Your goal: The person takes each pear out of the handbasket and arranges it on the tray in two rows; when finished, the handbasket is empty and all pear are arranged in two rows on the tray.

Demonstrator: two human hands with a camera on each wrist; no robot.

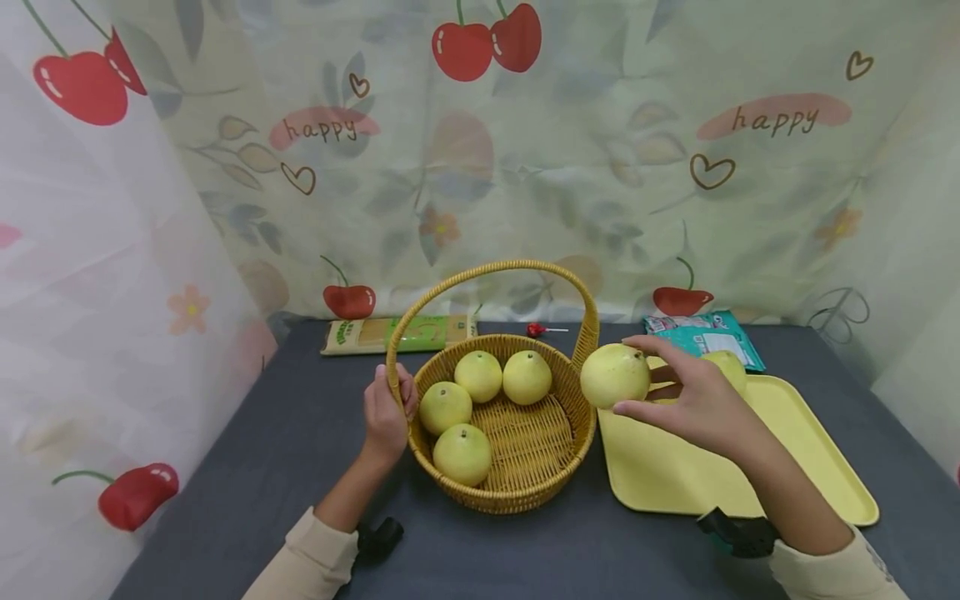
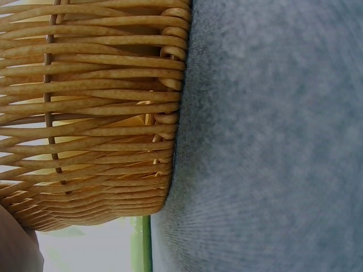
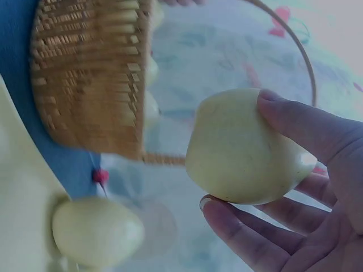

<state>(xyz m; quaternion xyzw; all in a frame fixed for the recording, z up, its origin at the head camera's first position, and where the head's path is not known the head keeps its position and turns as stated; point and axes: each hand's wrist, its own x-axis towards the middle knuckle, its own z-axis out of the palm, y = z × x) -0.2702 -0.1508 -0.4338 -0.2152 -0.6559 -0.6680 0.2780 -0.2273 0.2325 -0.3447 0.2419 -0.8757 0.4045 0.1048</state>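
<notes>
A woven wicker basket (image 1: 517, 492) with a tall arched handle (image 1: 491, 268) stands on the dark cloth. Several pale yellow-green pears (image 1: 462, 455) lie inside, along its left and back. My left hand (image 1: 387, 412) grips the left foot of the handle at the rim; the left wrist view mostly shows wicker wall (image 2: 96, 102). Just right of the basket, my right hand (image 1: 693, 400) holds another pear (image 3: 244, 150) between thumb and fingers, raised above the left edge of a yellow tray (image 1: 810, 442). One more pear (image 1: 726, 372) sits on the tray, partly behind that hand.
Behind the basket lie a long green-and-tan package (image 1: 431, 333) and a red lollipop (image 1: 536, 330). A teal packet (image 1: 708, 335) is behind the tray. Printed cloth (image 1: 525, 192) hangs around the back and sides of the table (image 1: 247, 475).
</notes>
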